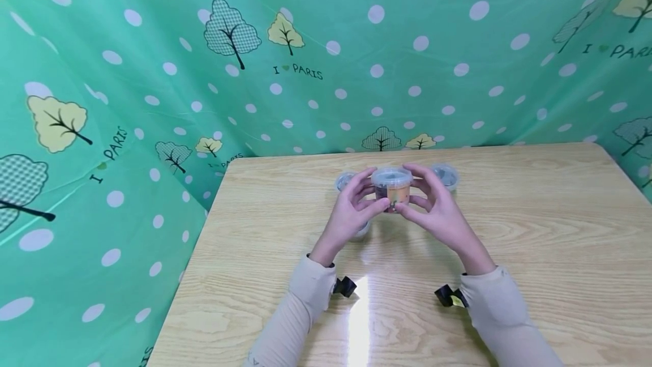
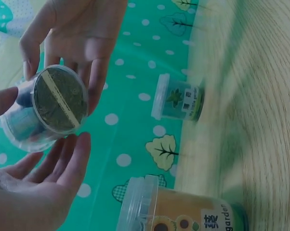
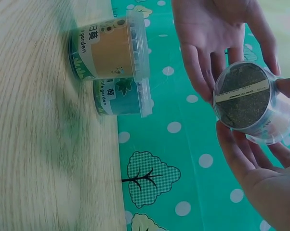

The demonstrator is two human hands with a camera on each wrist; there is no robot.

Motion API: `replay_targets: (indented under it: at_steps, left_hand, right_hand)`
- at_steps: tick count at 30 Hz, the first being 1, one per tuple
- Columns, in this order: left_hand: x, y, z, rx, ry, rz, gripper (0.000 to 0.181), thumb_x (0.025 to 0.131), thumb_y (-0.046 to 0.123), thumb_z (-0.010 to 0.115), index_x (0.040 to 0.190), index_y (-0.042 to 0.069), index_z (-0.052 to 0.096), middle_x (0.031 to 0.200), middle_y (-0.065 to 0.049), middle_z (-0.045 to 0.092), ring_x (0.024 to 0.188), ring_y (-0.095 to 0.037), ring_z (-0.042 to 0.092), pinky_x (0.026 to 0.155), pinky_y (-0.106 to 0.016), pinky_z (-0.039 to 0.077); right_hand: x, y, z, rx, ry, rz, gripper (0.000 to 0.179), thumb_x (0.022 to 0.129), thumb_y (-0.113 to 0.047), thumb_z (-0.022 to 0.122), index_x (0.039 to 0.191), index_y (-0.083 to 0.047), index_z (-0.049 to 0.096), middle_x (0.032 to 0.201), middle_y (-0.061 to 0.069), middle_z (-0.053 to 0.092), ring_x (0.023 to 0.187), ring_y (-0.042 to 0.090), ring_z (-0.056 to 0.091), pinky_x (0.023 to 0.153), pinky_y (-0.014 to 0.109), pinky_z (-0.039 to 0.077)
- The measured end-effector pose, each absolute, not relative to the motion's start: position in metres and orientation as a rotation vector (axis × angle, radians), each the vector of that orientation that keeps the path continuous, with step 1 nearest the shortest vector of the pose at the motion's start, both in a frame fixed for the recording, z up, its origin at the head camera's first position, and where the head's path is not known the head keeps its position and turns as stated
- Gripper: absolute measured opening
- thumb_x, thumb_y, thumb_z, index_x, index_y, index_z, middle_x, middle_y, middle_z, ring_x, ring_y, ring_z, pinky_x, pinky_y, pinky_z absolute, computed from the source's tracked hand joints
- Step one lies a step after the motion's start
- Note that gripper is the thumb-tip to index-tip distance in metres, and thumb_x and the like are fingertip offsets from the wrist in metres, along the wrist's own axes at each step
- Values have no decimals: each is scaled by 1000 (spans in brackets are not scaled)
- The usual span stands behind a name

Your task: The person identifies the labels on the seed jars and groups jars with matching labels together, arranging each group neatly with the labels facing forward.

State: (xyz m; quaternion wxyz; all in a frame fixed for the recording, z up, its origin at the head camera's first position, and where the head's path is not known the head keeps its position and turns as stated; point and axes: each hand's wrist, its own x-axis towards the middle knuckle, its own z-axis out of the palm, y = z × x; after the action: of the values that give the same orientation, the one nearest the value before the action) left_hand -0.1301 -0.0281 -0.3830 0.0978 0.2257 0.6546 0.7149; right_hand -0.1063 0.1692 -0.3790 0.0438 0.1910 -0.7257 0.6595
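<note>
Above the table, both hands hold a small clear-lidded planting cup (image 1: 392, 176) with a dark and orange printed side. My left hand (image 1: 355, 208) grips its left side, thumb in front and fingers behind. From the right, my right hand (image 1: 434, 210) grips it the same way. In the left wrist view the cup's underside (image 2: 62, 98) shows dark, soil-like filling crossed by a pale strip. The strip carries small print in the right wrist view, too small to read.
An orange sunflower-printed cup (image 3: 109, 50) and a teal leaf-printed cup (image 2: 181, 101) stand on the wooden table (image 1: 535, 254). From above, lidded cups appear behind the left hand, below it (image 1: 360, 232), and at the right (image 1: 446, 176). A green patterned cloth (image 1: 356, 27) hangs behind.
</note>
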Motion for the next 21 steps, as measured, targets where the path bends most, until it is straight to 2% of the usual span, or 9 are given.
replay_targets:
  at_steps: [5,12,17,21]
  left_hand:
    - [-132,-27,-389,662,1959,2101,65,85,14,66,141,16,33,132,-9,47,119,-22,47,98,-33,43]
    - [-131,-27,-389,655,2014,2153,66,82,23,70,139,15,37,125,-7,51,115,-23,50,95,-42,45]
    - [-130,-26,-389,607,2024,2174,67,81,23,71,138,15,37,123,-6,54,111,-21,53,92,-41,47]
    - [-129,-23,-387,573,2046,2178,64,80,25,72,136,20,40,122,-5,54,110,-21,53,91,-40,48]
  right_hand:
    - [-106,170,-379,611,-2228,2033,72,80,-1,69,140,-11,32,138,8,35,121,24,42,91,26,48]
    - [-104,169,-375,614,-2265,2004,76,78,-1,71,141,-14,30,142,7,31,124,24,38,94,24,45]
    - [-95,162,-359,562,-2291,1937,76,77,0,72,140,-5,30,139,10,33,121,27,39,95,28,44]
    - [-92,156,-353,513,-2295,1900,76,75,-1,74,139,-4,31,137,11,34,120,27,40,94,26,45]
